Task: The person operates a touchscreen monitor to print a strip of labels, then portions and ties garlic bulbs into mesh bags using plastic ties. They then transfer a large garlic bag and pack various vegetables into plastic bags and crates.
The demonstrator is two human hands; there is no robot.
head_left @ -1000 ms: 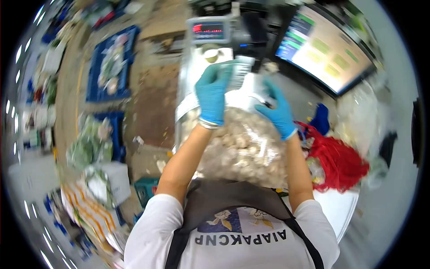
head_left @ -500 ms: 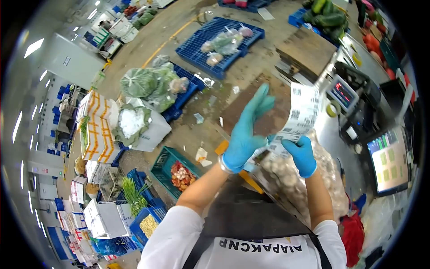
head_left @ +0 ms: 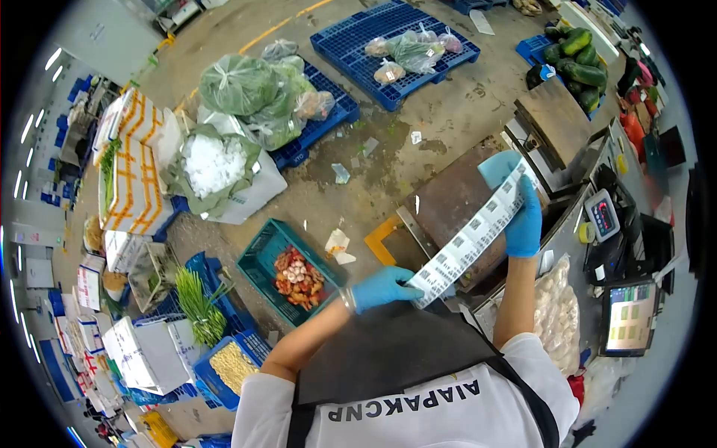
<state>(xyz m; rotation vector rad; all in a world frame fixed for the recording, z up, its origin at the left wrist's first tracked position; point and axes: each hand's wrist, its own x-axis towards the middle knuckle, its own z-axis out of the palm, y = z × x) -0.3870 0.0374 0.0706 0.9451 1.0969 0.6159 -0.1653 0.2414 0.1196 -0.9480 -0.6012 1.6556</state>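
Observation:
A long strip of printed labels, white with several black codes, stretches diagonally between my gloved hands. My left hand, in a blue glove, is closed on its lower left end. The upper right end is held in my right hand, also blue-gloved, with fingers on both sides of the strip. Beneath the strip lies a brown platform. Left of my left hand, a green crate holds reddish-brown pieces with a paler heap on top.
A scale display and a touch screen stand at right, near a bag of pale round produce. Bagged greens rest on a blue pallet. A foam box and a tray of dark green gourds lie farther off.
My hands have moved apart, drawing the label strip out straight. My left hand has come down and closed on its end; my right hand has moved up. The view has shifted.

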